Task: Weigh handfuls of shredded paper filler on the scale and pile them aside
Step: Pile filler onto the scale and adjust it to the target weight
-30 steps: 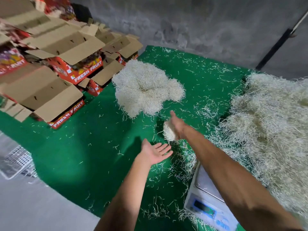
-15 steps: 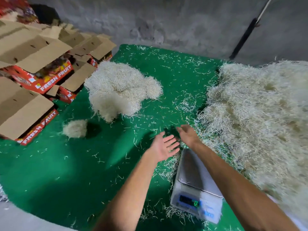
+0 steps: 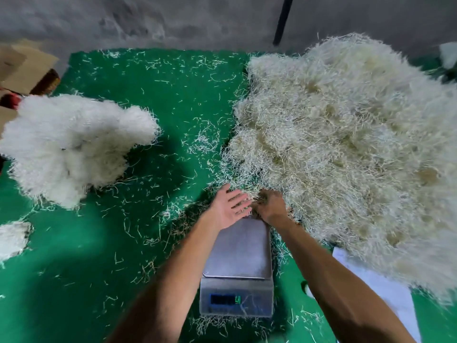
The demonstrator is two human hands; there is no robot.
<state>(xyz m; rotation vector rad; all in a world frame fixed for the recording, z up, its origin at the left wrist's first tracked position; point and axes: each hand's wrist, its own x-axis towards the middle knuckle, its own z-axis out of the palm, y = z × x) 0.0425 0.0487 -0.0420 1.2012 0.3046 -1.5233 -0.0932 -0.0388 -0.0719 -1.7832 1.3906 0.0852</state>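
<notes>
A big heap of pale shredded paper filler fills the right half of the green mat. A smaller pile of weighed filler lies at the left, with a lone clump at the left edge. The digital scale sits low in the middle, its steel pan bare. My right hand digs into the near edge of the big heap, fingers curled among the strands. My left hand hovers beside it above the scale's far edge, palm up, fingers spread.
Loose strands litter the mat. Cardboard box flaps show at the far left. A grey concrete wall with a black pole runs along the back. A white sheet lies under the heap's near right edge.
The clump left my right hand and landed on the mat at the left. Both hands then came back over the scale, and my right hand now digs into the big heap.
</notes>
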